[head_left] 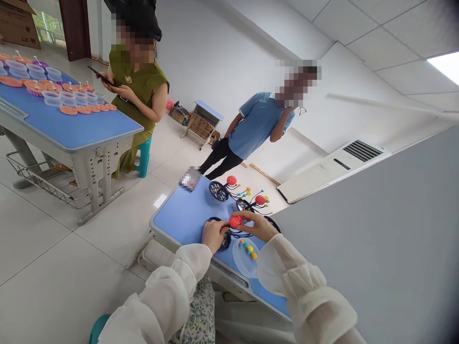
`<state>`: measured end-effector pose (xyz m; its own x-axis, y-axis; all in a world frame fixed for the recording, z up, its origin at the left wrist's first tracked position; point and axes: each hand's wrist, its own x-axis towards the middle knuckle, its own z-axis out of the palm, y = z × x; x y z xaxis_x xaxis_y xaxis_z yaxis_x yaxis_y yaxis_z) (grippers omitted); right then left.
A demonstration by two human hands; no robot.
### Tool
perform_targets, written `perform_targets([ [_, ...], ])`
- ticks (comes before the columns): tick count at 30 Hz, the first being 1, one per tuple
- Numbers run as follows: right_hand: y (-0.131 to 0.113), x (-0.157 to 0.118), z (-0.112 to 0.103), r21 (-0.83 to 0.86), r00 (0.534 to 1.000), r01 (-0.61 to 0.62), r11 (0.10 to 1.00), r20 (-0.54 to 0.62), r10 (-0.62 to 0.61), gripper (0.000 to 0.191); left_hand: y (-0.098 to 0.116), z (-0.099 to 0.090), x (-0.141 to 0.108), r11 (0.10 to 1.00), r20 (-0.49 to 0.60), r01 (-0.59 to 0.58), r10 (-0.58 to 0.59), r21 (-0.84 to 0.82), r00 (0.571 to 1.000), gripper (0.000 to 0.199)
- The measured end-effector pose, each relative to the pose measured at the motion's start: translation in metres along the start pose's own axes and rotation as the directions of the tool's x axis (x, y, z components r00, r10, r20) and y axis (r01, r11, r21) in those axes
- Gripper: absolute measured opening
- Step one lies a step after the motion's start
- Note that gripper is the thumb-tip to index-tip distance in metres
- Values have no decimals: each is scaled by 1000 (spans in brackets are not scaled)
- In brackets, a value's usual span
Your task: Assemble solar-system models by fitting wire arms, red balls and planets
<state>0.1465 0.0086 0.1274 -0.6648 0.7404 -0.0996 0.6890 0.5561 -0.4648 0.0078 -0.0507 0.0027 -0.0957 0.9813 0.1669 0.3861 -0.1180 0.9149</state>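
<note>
In the head view, my right hand (258,225) pinches a glossy red ball (235,221) between thumb and fingers. My left hand (213,235) is closed beside it, over a round black base (225,241), its fingertips at the black stem under the ball. Thin black curved arms (241,234) spread out below my right hand. What lies inside my left fingers is partly hidden. Just in front of me, a clear plastic dish (244,260) holds several small yellow, orange and teal balls (250,249).
Two similar planet models (218,191) (260,200) with red balls stand farther back on the blue desk (175,217). A grey panel (376,248) borders its right side. Another desk (82,129) at left bears rows of plastic tubs. One person sits there (141,91); another stands behind (258,122).
</note>
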Motion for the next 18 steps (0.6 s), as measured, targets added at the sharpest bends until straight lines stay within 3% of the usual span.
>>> perform_targets([
  [7,-14,1,-8,-68,997,51,996,55,-48,37,1,0,-1,998,7,-44,44,51,999,27],
  [18,-5,10,-12,-159,969,208,965,165,-182,36,2,-3,-2,992,10,-114,113,48,993,25],
])
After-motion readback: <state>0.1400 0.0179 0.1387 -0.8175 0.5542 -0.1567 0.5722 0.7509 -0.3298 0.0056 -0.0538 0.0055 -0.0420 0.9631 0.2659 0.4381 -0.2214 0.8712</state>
